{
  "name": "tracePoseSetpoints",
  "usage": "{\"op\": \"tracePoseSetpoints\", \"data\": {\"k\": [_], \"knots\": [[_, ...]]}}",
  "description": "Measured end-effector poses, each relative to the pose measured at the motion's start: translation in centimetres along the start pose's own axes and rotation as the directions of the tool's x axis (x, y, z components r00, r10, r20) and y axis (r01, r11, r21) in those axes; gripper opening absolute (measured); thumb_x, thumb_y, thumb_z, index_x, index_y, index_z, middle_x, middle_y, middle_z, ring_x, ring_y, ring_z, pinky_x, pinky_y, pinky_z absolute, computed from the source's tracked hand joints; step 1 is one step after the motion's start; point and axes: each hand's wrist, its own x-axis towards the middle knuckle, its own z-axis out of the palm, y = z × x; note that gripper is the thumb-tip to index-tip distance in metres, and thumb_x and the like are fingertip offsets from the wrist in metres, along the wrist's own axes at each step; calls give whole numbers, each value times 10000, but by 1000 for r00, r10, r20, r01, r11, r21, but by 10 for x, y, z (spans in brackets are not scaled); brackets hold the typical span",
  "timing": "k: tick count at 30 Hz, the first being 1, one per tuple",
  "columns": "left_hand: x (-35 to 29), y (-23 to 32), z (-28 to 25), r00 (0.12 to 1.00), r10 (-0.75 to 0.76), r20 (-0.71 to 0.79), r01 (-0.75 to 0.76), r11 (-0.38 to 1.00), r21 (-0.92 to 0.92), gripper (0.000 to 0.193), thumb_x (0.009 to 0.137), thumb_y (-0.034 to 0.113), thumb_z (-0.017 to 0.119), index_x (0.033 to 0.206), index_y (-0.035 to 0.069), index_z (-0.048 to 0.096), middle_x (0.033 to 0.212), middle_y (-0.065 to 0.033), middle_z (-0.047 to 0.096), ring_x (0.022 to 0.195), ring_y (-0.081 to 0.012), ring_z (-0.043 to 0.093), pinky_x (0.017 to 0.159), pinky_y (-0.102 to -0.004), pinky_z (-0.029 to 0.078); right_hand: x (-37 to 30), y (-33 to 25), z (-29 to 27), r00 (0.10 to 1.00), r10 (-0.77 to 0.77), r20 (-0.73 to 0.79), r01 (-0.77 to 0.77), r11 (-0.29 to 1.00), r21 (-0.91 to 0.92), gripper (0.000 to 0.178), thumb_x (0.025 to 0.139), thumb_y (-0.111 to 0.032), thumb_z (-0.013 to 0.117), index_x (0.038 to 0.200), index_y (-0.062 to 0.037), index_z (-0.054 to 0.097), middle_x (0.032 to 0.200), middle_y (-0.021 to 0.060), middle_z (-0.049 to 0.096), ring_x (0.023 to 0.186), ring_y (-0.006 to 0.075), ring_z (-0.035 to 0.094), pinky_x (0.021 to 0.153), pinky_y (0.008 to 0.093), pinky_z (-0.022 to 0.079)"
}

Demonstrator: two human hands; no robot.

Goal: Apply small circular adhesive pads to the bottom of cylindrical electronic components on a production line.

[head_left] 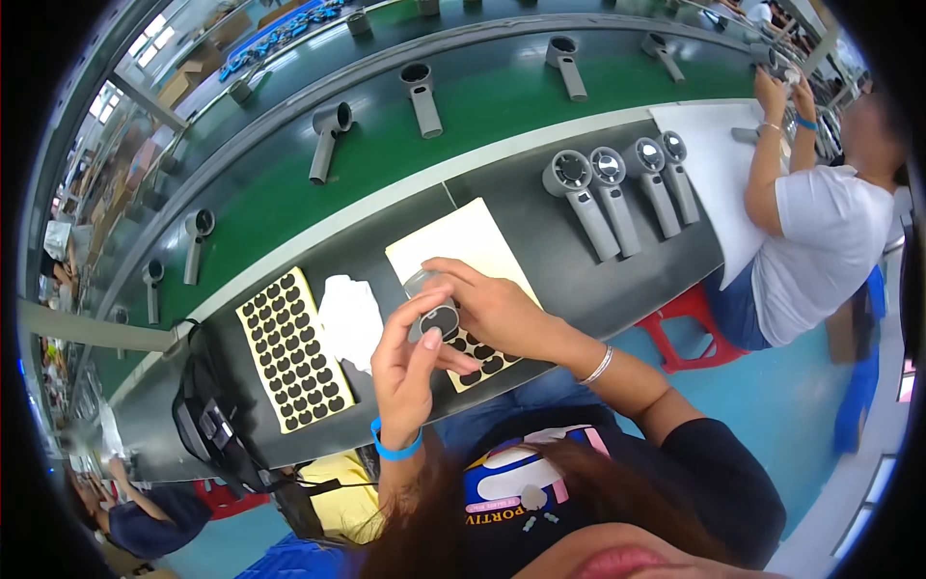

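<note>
Both hands are together over the near edge of the dark bench, around a grey handheld fan [422, 283] that my fingers mostly hide. Its dark, grey-rimmed end [441, 320] faces up toward me. My left hand [405, 362] is closed around it from the left, the thumb against that end. From the right, my right hand [502, 314] wraps its fingers over the fan's far side. Beneath the hands lies a sheet of black stickers [497, 363], next to a pale yellow sheet [473, 236]. Left of them are a crumpled white cloth [347, 318] and another black sticker sheet [294, 352].
Several grey fans [608, 169] lie side by side on the bench's right. Beyond it, a green conveyor [376, 145] carries spaced fan bodies. A black bag [207, 420] sits at the left. At right, a co-worker [820, 203] handles a fan near a red stool [680, 323].
</note>
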Motion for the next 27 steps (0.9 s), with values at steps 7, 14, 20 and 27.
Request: {"op": "tracePoseSetpoints", "data": {"k": [7, 14, 20, 27], "knots": [[13, 0, -3, 997, -69, -32, 67, 997, -37, 235, 946, 52, 394, 1166, -31, 393, 1203, -210, 447, 629, -247, 659, 541, -293, 581, 10, -10, 2, 999, 36, 33, -31, 991, -127, 279, 815, -105, 604, 1068, -54, 496, 1186, 117, 480, 767, 338, 629, 611, 414, 515], [21, -5, 10, 993, -2, -114, -7, 997, -77, 176, 943, 138, 428, 958, -38, 440, 1008, -172, 447, 439, -174, 540, 353, -222, 428, 11, 2, -2, 996, -28, 79, 38, 992, -124, 240, 803, -80, 553, 1035, -63, 494, 1191, 134, 462, 777, 310, 632, 578, 388, 524], [0, -9, 16, 963, 233, -135, -242, 969, -53, 232, 960, 177, 409, 845, -24, 395, 892, -149, 400, 446, -129, 390, 259, -209, 372, 16, -16, -17, 970, -168, 176, 181, 981, -63, 386, 768, -61, 568, 1150, -112, 540, 1338, 88, 459, 692, 229, 651, 519, 300, 515], [20, -36, 4, 831, 430, 354, -522, 823, 224, 535, 689, -116, 700, 1168, 27, 510, 1030, -210, 560, 875, -188, 612, 668, -223, 503, 52, 11, -58, 823, -500, 271, 561, 789, -250, 360, 708, -111, 604, 1057, -149, 523, 1205, 46, 506, 656, 167, 610, 528, 275, 490]]}}
